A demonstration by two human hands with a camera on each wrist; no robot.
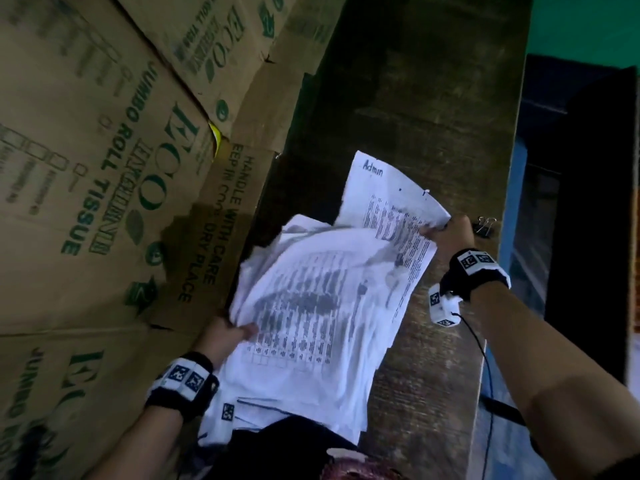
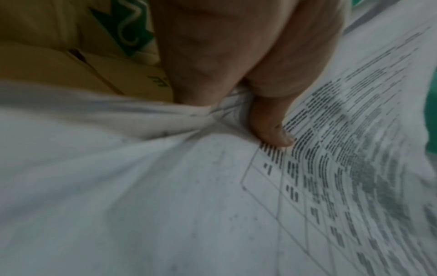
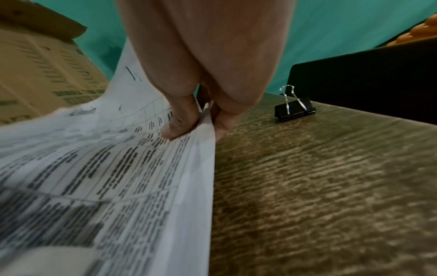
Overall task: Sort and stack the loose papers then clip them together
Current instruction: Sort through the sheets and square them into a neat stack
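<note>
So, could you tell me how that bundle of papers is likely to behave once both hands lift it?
The papers already bow between left hand and right hand, so probably floppy. Edges lie staggered, so sheets may slide apart.

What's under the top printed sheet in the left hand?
More crumpled white papers, edges sticking out. The top printed sheet covers their print, so their number is unclear.

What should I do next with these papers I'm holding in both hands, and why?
Probably tap the papers down on the table to square their edges. Your left hand and right hand each pinch a side, but the sheets lie fanned and crooked, and the binder clip sits unused nearby.
</note>
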